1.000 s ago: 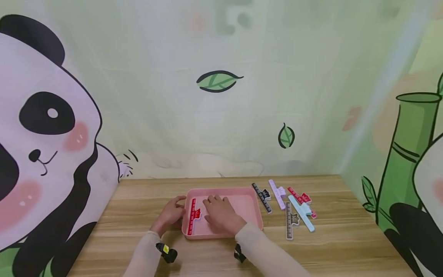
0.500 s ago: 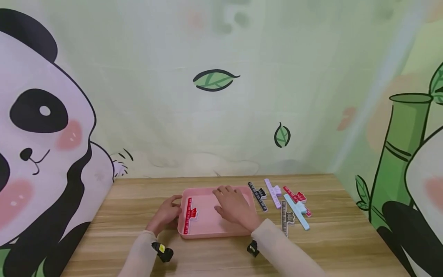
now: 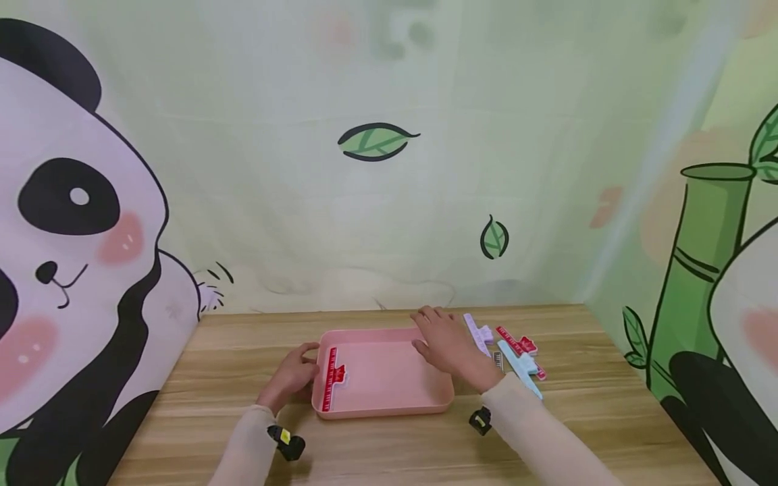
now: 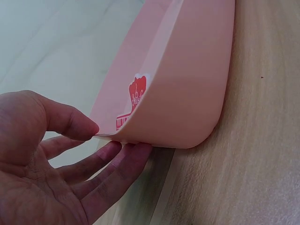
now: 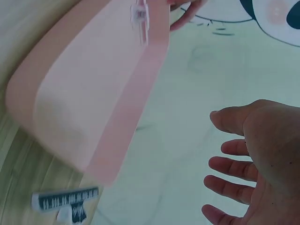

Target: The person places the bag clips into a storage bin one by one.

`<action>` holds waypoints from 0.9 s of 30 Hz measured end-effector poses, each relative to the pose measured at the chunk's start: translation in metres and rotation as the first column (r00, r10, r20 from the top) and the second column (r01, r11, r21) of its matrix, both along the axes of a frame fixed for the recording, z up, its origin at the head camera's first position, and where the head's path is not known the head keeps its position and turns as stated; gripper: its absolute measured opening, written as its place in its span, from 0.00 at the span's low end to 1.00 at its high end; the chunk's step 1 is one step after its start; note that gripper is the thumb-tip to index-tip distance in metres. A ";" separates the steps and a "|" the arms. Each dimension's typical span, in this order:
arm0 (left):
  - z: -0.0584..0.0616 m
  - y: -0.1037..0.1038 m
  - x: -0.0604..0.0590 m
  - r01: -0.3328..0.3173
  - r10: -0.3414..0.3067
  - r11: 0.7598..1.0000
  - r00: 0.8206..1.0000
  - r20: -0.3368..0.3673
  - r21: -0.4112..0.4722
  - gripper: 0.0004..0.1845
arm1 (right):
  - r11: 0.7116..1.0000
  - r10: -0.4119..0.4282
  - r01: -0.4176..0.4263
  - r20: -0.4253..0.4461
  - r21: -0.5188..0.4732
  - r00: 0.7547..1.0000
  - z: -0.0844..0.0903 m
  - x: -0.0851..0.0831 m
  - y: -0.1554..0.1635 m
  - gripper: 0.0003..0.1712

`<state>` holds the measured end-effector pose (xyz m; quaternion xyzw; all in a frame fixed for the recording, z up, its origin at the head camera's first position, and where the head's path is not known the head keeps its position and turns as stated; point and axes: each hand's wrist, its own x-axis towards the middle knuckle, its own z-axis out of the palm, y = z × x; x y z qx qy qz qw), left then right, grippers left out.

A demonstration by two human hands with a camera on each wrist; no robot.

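My left hand (image 3: 294, 372) holds the left end of the pink tray (image 3: 389, 378); in the left wrist view its thumb presses the rim and several fingers (image 4: 110, 159) lie against the outside wall. A red long clip with a piano-key strip (image 3: 329, 381) lies along the tray's left side. Over the tray's far right corner hovers my right hand (image 3: 450, 344), fingers spread and holding nothing. Below it in the right wrist view lies a dark piano-key clip (image 5: 65, 199), which the hand hides in the head view.
To the right on the wooden table (image 3: 583, 418) lie a purple clip (image 3: 475, 333), a red clip (image 3: 510, 337) and a light blue clip (image 3: 519, 368) across it. A grey clip (image 3: 498, 360) is mostly covered by the right arm. A panda-print cloth (image 3: 377, 223) stands behind.
My right hand has moved right, from above the middle of the tray to its far right corner, now covering the dark clip. The left hand stays at the tray's left end.
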<state>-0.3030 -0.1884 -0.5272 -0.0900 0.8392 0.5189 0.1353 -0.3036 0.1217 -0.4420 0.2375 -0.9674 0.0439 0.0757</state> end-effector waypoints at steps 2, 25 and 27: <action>0.000 0.000 0.000 -0.003 0.003 1.000 1.000 -0.002 -0.002 0.32 | 1.000 -0.009 0.009 -0.007 -0.005 1.000 -0.001 -0.002 0.010 0.31; -0.001 -0.001 0.000 0.009 -0.009 1.000 1.000 -0.015 -0.009 0.33 | 0.994 -0.090 0.089 0.019 0.059 0.996 -0.033 -0.037 0.087 0.28; -0.002 -0.001 0.000 0.006 -0.006 1.000 1.000 -0.011 -0.008 0.32 | 0.994 -0.082 0.080 0.025 0.076 0.996 -0.038 -0.040 0.089 0.28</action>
